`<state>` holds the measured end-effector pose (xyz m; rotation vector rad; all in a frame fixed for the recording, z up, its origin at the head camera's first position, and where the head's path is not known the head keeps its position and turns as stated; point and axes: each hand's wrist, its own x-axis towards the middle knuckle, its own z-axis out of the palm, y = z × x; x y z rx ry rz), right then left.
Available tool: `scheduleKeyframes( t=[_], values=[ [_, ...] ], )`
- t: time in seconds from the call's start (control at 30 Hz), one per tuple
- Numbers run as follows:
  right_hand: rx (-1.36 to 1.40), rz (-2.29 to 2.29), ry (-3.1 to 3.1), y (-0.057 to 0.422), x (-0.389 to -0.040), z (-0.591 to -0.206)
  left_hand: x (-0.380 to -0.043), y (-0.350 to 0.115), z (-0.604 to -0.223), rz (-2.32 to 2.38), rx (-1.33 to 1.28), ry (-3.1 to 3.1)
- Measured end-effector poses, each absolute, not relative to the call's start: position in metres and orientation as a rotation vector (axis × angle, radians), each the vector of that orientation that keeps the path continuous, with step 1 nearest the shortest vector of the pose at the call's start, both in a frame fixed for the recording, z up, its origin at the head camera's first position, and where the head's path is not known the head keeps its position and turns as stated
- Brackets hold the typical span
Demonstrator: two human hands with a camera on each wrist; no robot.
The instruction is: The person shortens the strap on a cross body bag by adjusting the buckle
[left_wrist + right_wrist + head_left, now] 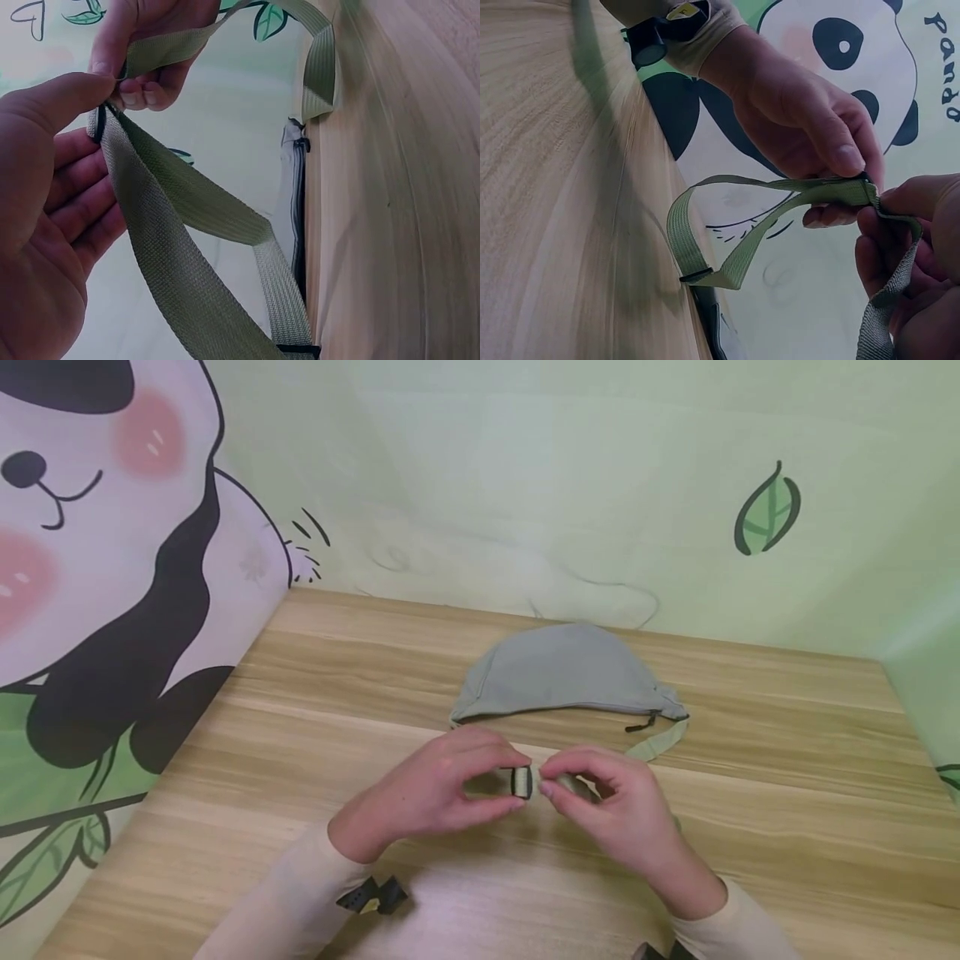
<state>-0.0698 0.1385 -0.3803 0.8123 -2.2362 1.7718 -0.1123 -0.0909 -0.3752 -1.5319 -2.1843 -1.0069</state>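
Note:
A grey waist bag [566, 672] lies on the wooden table beyond both hands, its zipper edge facing me. My left hand [442, 785] pinches a small black strap slider [521, 782] between thumb and fingertips. Green webbing strap [154, 232] passes through the slider and hangs in a loop below it in the left wrist view. Close beside the slider, my right hand [622, 802] pinches the strap [892, 292] between thumb and index finger. The strap's far stretch bends down toward the bag's right end. Another black fitting [696, 276] sits on the looped strap near the bag.
The wooden table [300, 760] extends on both sides of the hands. A pale green backdrop [480, 485] with a panda picture [180, 610] stands behind and to the left. A black zipper pull [641, 725] hangs at the bag's right end. Dark bands circle both wrists.

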Motion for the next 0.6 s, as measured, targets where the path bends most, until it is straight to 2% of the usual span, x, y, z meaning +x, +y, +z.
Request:
scheduleKeyframes(
  t=[0.3,0.6],
  values=[
    [0.892,1.735,-2.14,0.135,-0.0703,-0.3786,-0.1118,-0.0889,-0.3748,-1.016,-1.52,-2.145],
    [0.827,1.815,-2.261,0.1357,-0.0689,-0.3763,-0.1111,-0.0892,-0.3751,-1.007,-1.507,-2.157]
  ],
)
